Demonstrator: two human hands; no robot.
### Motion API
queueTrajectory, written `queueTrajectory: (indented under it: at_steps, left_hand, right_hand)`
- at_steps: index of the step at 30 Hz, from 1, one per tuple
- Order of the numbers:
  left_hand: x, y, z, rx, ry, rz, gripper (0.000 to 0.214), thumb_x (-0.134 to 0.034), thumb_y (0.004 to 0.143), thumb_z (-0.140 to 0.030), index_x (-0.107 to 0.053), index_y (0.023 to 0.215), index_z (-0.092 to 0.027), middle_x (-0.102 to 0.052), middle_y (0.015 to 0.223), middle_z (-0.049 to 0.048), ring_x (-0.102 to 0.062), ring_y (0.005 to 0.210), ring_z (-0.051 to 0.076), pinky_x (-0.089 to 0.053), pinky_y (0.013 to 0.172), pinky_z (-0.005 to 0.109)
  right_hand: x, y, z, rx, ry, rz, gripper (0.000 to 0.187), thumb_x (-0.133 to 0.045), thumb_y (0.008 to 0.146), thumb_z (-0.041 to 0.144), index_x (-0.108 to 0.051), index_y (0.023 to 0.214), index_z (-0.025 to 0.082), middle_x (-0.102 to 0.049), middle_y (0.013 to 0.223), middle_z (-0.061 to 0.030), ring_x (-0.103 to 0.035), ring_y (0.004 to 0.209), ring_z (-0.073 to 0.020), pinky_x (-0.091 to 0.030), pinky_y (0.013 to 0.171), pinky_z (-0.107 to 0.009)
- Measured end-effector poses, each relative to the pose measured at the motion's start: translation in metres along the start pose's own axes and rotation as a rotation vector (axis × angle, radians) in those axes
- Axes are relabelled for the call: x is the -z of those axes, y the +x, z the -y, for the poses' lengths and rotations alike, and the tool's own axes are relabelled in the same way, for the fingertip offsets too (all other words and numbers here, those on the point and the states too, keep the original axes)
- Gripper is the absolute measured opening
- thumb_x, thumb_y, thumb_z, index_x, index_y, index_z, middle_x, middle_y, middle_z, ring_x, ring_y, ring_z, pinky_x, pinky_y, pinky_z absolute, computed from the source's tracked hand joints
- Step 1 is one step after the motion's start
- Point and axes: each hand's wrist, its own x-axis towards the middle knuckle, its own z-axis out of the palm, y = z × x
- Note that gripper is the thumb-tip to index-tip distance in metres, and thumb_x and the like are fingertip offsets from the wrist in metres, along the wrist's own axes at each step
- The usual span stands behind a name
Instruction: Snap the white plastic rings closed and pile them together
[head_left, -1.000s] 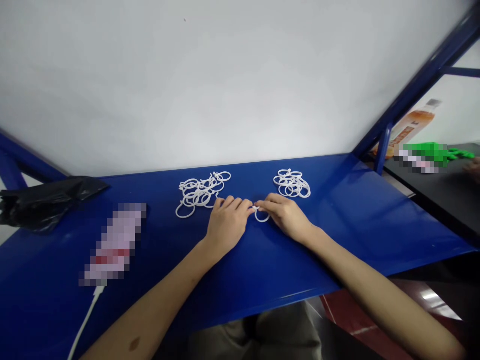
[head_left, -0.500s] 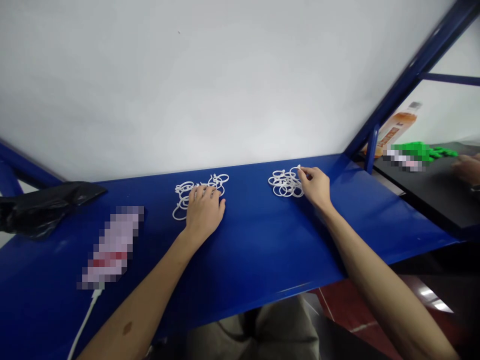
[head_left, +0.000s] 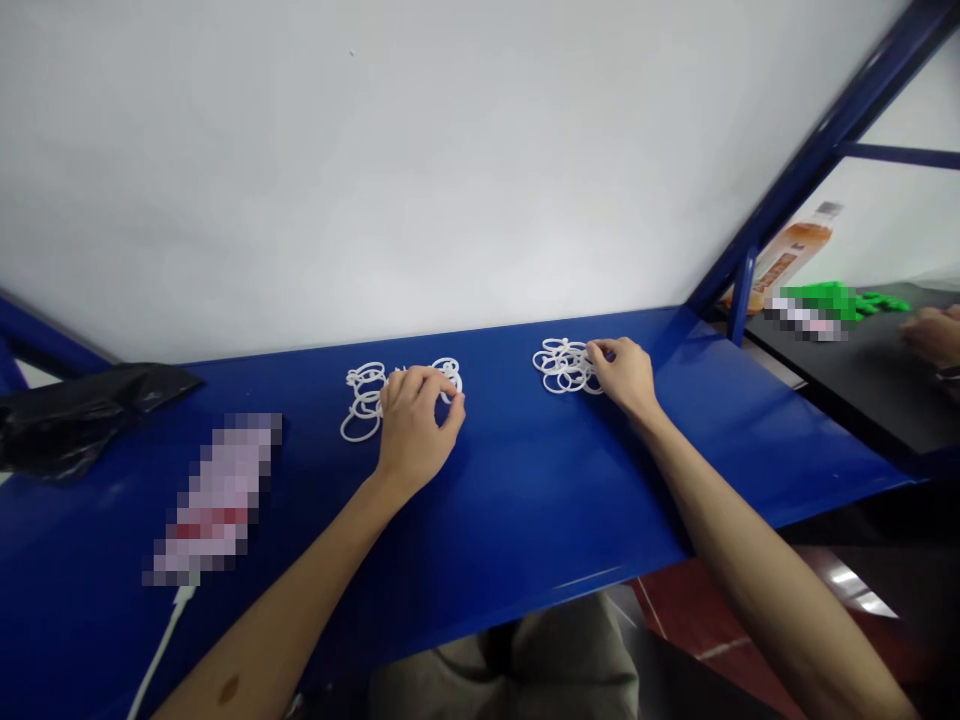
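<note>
Two heaps of white plastic rings lie on a blue metal shelf (head_left: 525, 500). My left hand (head_left: 415, 425) rests on the left heap of rings (head_left: 367, 400), its fingers curled and pinching one ring at the heap's right side. My right hand (head_left: 624, 375) sits at the right edge of the right heap of rings (head_left: 562, 365), fingers bent down onto the rings. Whether those fingers grip a ring is hidden.
A pixelated object (head_left: 217, 495) with a white cable (head_left: 161, 645) lies at the left, a black bag (head_left: 82, 410) behind it. A blue frame post (head_left: 810, 160) rises at the right. Beyond it are a bottle (head_left: 787, 255), green items (head_left: 832, 300) and another person's hand (head_left: 934, 335).
A second ago both hands held one ring between them at the shelf's middle. They parted: the right carried it to the right heap, the left moved to the left heap and closed on a ring.
</note>
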Motion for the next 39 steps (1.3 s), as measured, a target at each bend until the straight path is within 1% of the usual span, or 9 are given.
queueTrajectory:
  at_steps: [6,8,12,15,19,23,27,31,39]
  left_hand:
    - [0.001,-0.005,-0.016,-0.115,-0.106,-0.027,0.006,-0.058,0.09,-0.017,-0.055,0.086,-0.021,-0.065,0.087,0.0021,-0.054,0.086,0.021,-0.042,0.083,0.038]
    - [-0.001,-0.008,-0.02,-0.181,-0.123,-0.001,0.007,-0.058,0.091,-0.016,-0.056,0.086,-0.021,-0.066,0.085,0.0015,-0.055,0.085,0.02,-0.042,0.082,0.037]
    - [-0.003,-0.012,-0.026,-0.377,-0.112,0.069,0.004,-0.059,0.093,-0.018,-0.06,0.089,-0.02,-0.068,0.087,0.0022,-0.058,0.089,0.02,-0.044,0.083,0.036]
    - [-0.004,-0.013,-0.026,-0.476,-0.092,0.076,0.004,-0.06,0.093,-0.02,-0.061,0.089,-0.019,-0.068,0.089,0.0031,-0.059,0.088,0.02,-0.046,0.083,0.036]
    - [-0.006,-0.014,-0.025,-0.359,-0.15,0.043,0.007,-0.064,0.092,-0.025,-0.06,0.095,-0.02,-0.064,0.097,0.0057,-0.06,0.094,0.021,-0.05,0.084,0.035]
    - [-0.011,-0.016,-0.022,-0.169,-0.171,0.204,0.046,-0.064,0.091,-0.032,-0.048,0.131,-0.02,-0.06,0.126,0.0126,-0.056,0.116,0.027,-0.047,0.096,0.044]
    - [-0.012,-0.016,-0.019,-0.176,-0.14,0.331,0.024,-0.058,0.094,-0.029,-0.06,0.116,-0.02,-0.069,0.107,0.0079,-0.061,0.101,0.026,-0.046,0.088,0.042]
    - [-0.009,-0.013,-0.017,-0.211,-0.144,0.217,0.012,-0.053,0.095,-0.019,-0.065,0.094,-0.021,-0.071,0.09,0.0031,-0.06,0.09,0.022,-0.044,0.083,0.037]
    - [-0.011,-0.008,-0.004,-0.084,-0.064,0.062,0.014,-0.054,0.097,-0.024,-0.062,0.107,-0.02,-0.07,0.098,0.0039,-0.06,0.093,0.023,-0.045,0.088,0.039]
  right_hand:
    - [0.01,-0.012,0.016,0.211,0.052,-0.189,0.033,-0.051,0.094,0.038,-0.076,0.105,0.018,-0.065,0.09,-0.0113,-0.054,0.089,-0.0262,-0.046,0.087,-0.044]
    - [0.016,-0.024,0.032,0.298,0.15,-0.16,0.033,-0.051,0.097,0.041,-0.074,0.108,0.02,-0.065,0.092,-0.0104,-0.055,0.09,-0.0256,-0.046,0.086,-0.043]
    - [0.025,-0.058,0.071,0.478,0.454,0.343,0.029,-0.051,0.098,0.043,-0.069,0.107,0.022,-0.068,0.093,-0.0047,-0.06,0.08,-0.0182,-0.049,0.076,-0.033]
    - [0.023,-0.077,0.09,0.534,0.535,0.526,0.032,-0.047,0.101,0.04,-0.064,0.086,0.018,-0.062,0.076,-0.0008,-0.055,0.069,-0.0138,-0.044,0.066,-0.027]
    - [0.017,-0.082,0.092,0.467,0.538,0.516,0.034,-0.043,0.103,0.034,-0.059,0.078,0.018,-0.059,0.072,-0.0002,-0.052,0.065,-0.0125,-0.04,0.063,-0.026]
    - [0.015,-0.078,0.086,0.513,0.483,0.48,0.025,-0.046,0.101,0.031,-0.061,0.085,0.018,-0.064,0.079,-0.0021,-0.056,0.069,-0.0138,-0.043,0.066,-0.026]
    - [0.012,-0.075,0.082,0.494,0.465,0.416,0.017,-0.051,0.099,0.031,-0.063,0.096,0.019,-0.068,0.082,-0.0029,-0.06,0.071,-0.0151,-0.046,0.068,-0.027]
    - [0.01,-0.073,0.077,0.442,0.441,0.362,0.018,-0.051,0.099,0.031,-0.064,0.1,0.019,-0.068,0.081,-0.0025,-0.061,0.069,-0.015,-0.047,0.068,-0.028]
    - [0.012,-0.075,0.076,0.842,0.178,0.464,0.035,-0.042,0.103,0.023,-0.062,0.131,0.02,-0.06,0.087,-0.0078,-0.05,0.081,-0.0202,-0.047,0.069,-0.031]
